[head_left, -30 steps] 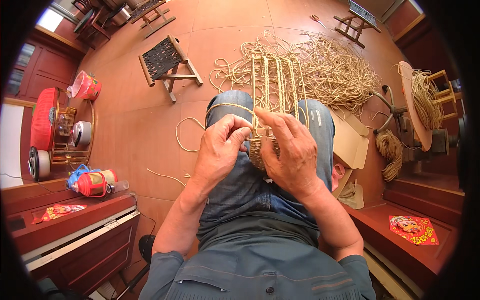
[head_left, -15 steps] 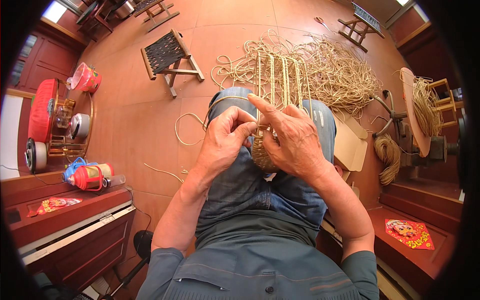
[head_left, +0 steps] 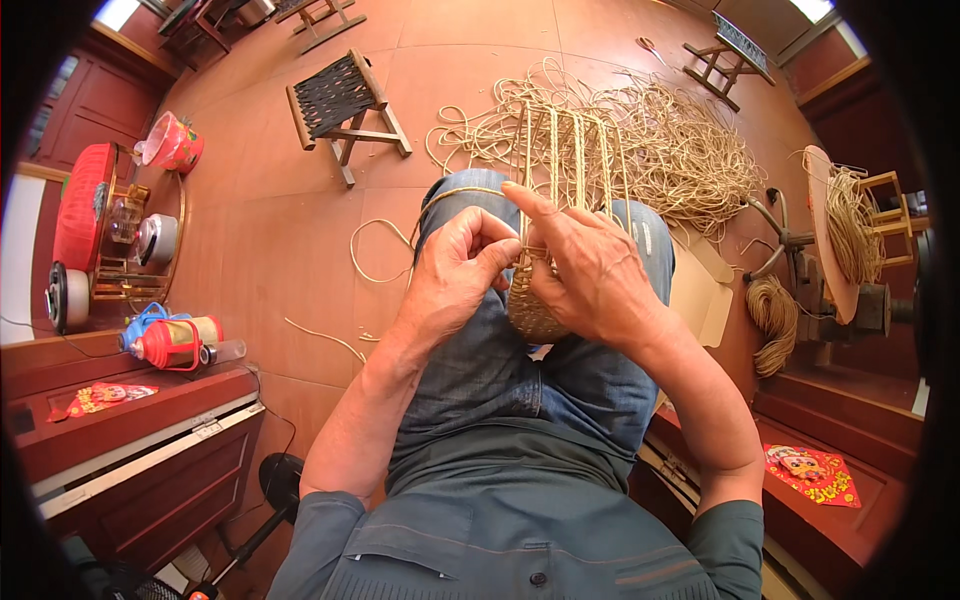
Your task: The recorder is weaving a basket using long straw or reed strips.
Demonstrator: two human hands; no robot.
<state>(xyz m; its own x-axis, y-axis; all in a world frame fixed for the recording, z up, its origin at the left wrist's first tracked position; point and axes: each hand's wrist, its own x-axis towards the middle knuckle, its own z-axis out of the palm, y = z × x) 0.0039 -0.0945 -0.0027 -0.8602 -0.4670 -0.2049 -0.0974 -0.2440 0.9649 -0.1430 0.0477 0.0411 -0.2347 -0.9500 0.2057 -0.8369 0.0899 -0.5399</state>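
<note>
Between my knees stands an upright frame strung with long pale cord strands (head_left: 554,140), its near end densely woven (head_left: 534,315). My left hand (head_left: 462,270) is closed in a pinch at the left side of the strands, on cord. A loose cord (head_left: 462,191) loops from there over my left knee. My right hand (head_left: 590,275) grips the woven piece from the right, index finger stretched out toward that cord, the other fingers bent among the strands; the thumb's tip is partly hidden.
A tangled cord pile (head_left: 680,160) lies beyond my knees. Stools (head_left: 335,100) stand farther out. Cardboard (head_left: 700,295), a cord hank (head_left: 772,325) and a round board with coiled cord (head_left: 820,230) are at my right. Thermoses (head_left: 175,345) sit on a red ledge at my left; scissors (head_left: 648,48) lie far ahead.
Both hands and the strung frame have moved slightly up and rightward in the picture. My right index finger has stretched further forward toward the cord over the left knee.
</note>
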